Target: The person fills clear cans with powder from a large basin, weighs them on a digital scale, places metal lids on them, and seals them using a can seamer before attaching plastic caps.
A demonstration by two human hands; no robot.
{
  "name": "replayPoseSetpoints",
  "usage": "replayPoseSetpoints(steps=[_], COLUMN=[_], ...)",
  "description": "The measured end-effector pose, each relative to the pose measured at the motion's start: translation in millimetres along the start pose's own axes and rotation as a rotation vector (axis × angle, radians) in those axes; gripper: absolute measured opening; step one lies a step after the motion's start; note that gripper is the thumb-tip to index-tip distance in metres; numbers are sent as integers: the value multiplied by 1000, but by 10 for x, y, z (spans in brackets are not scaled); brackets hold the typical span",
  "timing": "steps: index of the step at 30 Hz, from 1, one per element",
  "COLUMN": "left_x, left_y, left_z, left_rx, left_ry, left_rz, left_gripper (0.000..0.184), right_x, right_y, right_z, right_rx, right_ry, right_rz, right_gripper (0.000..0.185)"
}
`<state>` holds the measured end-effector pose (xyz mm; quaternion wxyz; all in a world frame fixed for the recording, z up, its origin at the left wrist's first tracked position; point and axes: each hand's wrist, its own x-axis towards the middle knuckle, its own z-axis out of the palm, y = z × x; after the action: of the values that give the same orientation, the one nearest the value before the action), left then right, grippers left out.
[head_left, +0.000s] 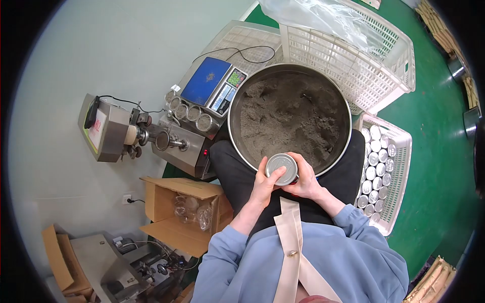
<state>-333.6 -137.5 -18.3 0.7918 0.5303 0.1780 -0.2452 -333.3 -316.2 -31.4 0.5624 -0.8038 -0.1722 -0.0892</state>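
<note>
By the near rim of a wide metal basin (349, 136), the left hand (261, 189) and right hand (304, 181) grip a silver-lidded can (283, 164) between them, the left thumb lying across its lid. Lumpy gray-brown powder (288, 116) covers the basin's bottom, while to the left I see small jars (194, 113) beside a blue-topped scale (207, 81), and to the right a white basket (401, 174) of silver-topped cans (373, 172). Farther off, clear plastic (323, 15) drapes over a white crate (323, 56).
</note>
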Motion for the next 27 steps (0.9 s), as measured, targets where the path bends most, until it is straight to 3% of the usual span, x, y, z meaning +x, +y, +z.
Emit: replayPoseSetpoints(steps=[2, 6, 10, 13, 16, 27], left_x=[-39, -245, -452, -553, -581, -375], left_y=[-22, 105, 286, 446, 504, 437], left_z=[-5, 77, 199, 274, 336, 204], left_rx=[-51, 21, 195, 421, 419, 430], left_ry=[-47, -186, -200, -171, -142, 15], left_rz=[41, 385, 535, 735, 804, 869], left_gripper=[82, 131, 142, 140, 133, 98], right_x=[69, 249, 380, 466, 503, 496], right_y=[-70, -294, -563, -751, -817, -632], right_z=[-29, -125, -296, -380, -404, -110], right_rx=[12, 62, 124, 106, 67, 122], right_ry=[3, 22, -11, -25, -26, -77], right_rz=[-5, -18, -88, -169, -222, -62], right_gripper=[90, 92, 95, 92, 88, 87])
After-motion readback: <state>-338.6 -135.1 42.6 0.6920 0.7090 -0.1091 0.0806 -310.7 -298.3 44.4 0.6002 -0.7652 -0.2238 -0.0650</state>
